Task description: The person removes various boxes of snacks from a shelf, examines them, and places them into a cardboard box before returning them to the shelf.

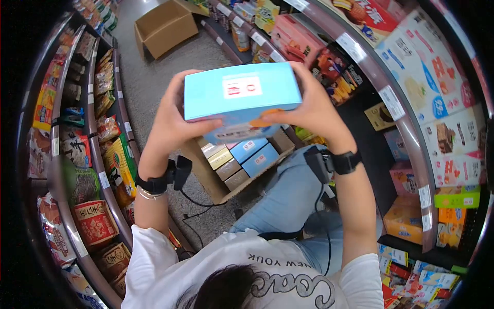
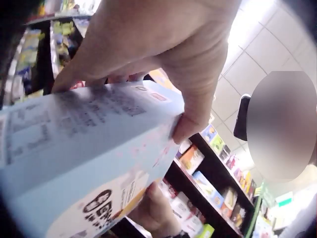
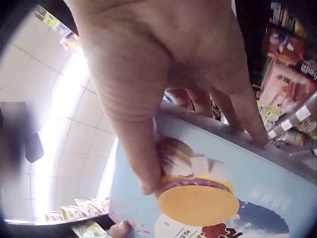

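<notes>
A light blue carton box [image 1: 242,87] is held up in front of the person between both hands. The left hand [image 1: 172,116] grips one end and the right hand [image 1: 316,105] the other, thumbs bent onto the side facing the person. In the right wrist view, a yellow-and-pink filled pastry is printed on the box [image 3: 198,206], beside the right thumb. Dark rows of small print cover one face of the box [image 2: 84,114] in the left wrist view. Below it, an open cardboard box [image 1: 218,195] on the floor contains small blue boxes [image 1: 260,159] and gold or brown ones [image 1: 226,170].
Shelves of bagged snacks [image 1: 121,165] run along the left. Boxed goods [image 1: 447,67] fill the right-hand shelves, and a brown box [image 1: 409,219] sits low there. Farther up the aisle floor stands another open cardboard box [image 1: 167,31]. The person's bent knee [image 1: 288,180] is beside the nearer one.
</notes>
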Demonstrator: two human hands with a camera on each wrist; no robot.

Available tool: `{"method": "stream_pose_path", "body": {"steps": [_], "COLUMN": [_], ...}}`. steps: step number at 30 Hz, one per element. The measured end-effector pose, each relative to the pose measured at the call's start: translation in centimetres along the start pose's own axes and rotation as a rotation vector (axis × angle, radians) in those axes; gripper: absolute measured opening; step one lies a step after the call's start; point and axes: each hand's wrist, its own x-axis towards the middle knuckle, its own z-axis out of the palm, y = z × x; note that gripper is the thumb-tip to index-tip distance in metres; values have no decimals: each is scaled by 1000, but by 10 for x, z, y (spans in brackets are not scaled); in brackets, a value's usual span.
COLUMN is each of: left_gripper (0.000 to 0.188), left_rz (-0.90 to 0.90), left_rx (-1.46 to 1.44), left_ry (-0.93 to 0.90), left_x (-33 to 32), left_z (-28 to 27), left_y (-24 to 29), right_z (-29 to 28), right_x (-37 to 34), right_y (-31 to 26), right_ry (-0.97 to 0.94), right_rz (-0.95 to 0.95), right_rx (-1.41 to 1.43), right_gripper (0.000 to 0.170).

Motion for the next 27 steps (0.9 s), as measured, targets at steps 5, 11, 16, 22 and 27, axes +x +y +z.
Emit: {"method": "stream_pose_path", "body": {"steps": [5,11,16,22,27], "left_gripper": [77,71,70,72,74], "left_rz": [-149,-285,-309,-386,-445], "left_rx": [186,552,697,725,762], "left_ry": [192,184,159,119,37], "left_x": [-4,1,20,39,51], "left_z": [-34,-38,-32,-27,-19], "left_y": [-66,-151,-192,-208,-237], "right_z": [72,120,146,159,173], "right_x": [60,90,101,112,109], "right_y": [66,127,172,202,236], "right_ry": [-33,-145,-120,-126,-130], "right_rz": [-95,18,126,207,308], "right_rx": [-55,-223,-361,-365,-407], "right_gripper": [79,77,75,72,75]}}
